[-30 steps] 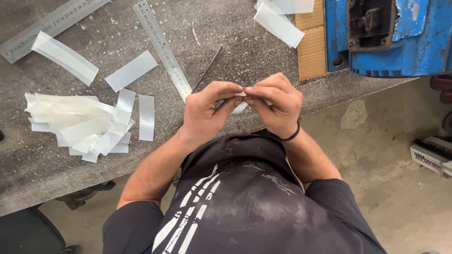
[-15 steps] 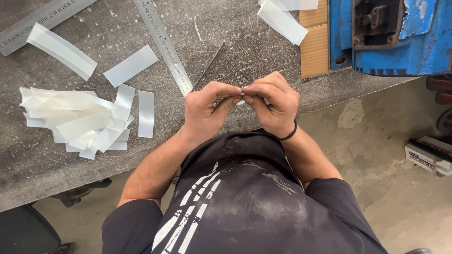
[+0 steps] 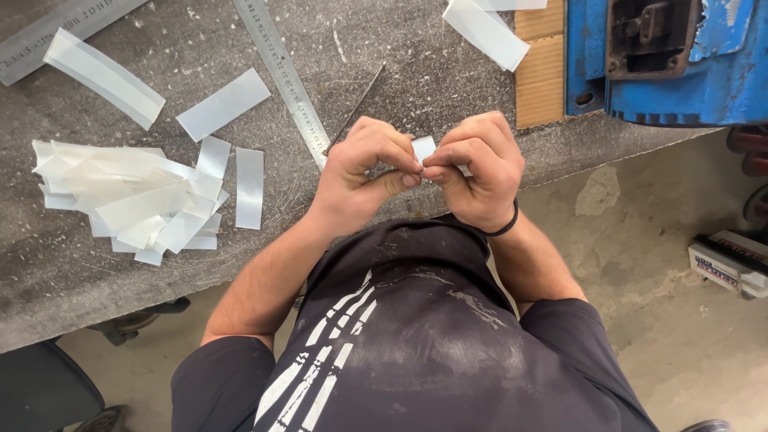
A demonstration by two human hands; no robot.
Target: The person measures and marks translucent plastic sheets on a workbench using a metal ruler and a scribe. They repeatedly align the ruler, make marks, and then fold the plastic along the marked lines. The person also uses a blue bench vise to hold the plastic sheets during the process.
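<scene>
Head view: both hands [image 3: 424, 172] pinching small white strip [image 3: 422, 147], steel ruler [image 3: 282, 68] and strip pile [image 3: 132, 200] alongside.

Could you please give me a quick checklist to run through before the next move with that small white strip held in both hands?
1. Left hand pinches the small white strip: ok.
2. Right hand pinches the same strip: ok, fingertips of both hands meet at it.
3. Strip held above the edge of the grey workbench, apart from it: cannot tell, the hands hide the gap.
4. Steel ruler lies flat on the bench, just beyond the left hand: ok.
5. Pile of white strips sits apart from the hands: ok.
6. Strip's full length and condition: cannot tell, mostly hidden by fingers.
</scene>
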